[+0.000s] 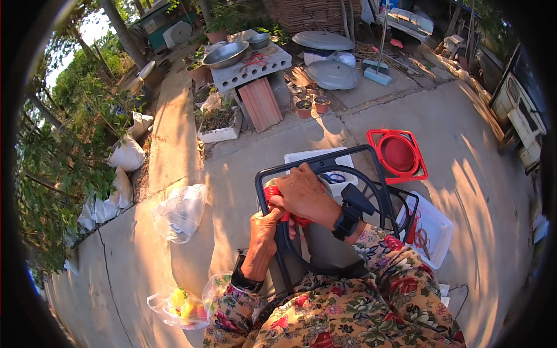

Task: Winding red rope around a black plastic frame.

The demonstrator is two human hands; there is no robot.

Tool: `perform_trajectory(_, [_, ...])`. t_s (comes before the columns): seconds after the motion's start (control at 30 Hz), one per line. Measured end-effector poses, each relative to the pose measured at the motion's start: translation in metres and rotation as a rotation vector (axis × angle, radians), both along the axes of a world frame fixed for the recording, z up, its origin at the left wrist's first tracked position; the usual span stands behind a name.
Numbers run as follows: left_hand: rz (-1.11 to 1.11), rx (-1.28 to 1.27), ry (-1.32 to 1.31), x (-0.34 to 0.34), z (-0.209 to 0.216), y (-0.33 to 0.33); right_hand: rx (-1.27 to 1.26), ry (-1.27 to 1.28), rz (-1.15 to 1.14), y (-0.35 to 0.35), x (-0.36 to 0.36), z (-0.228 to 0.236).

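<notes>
A black tubular frame [325, 155] with rounded corners rests over my lap, tilted. Red cord [268, 193] is wrapped at its left side bar. My left hand [264, 235] closes around that bar from below, thumb pointing up near the cord. Across the top of the bar, my right hand [307, 194] has its fingers bent against the red cord. The fingertips of both hands are partly hidden behind the bar and the cord.
Beyond the frame lies a white tray [296, 156] with blue-handled scissors [335, 177]. A second white tray [444, 223] at right holds scissors [423, 239]. A red plastic stool [398, 155] stands behind it. Plastic bags [181, 211] lie left; potted plants [303, 108] stand ahead.
</notes>
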State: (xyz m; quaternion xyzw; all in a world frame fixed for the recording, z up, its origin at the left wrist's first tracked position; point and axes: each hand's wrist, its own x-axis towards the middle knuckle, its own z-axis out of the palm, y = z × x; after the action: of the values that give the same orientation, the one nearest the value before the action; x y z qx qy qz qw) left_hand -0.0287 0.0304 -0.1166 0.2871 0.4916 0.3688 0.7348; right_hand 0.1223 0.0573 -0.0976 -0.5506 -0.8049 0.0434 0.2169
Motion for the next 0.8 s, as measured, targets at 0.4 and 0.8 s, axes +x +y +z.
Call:
perform_trajectory(0.4, [0.003, 0.026, -0.048, -0.011, 0.004, -0.007, -0.056, 0.901, 0.015, -0.021, 0.003, 0.022])
perform_trajectory(0.8, [0.026, 0.009, -0.073, -0.015, -0.004, -0.004, -0.482, 1.552, 0.022, -0.14, 0.044, 0.079])
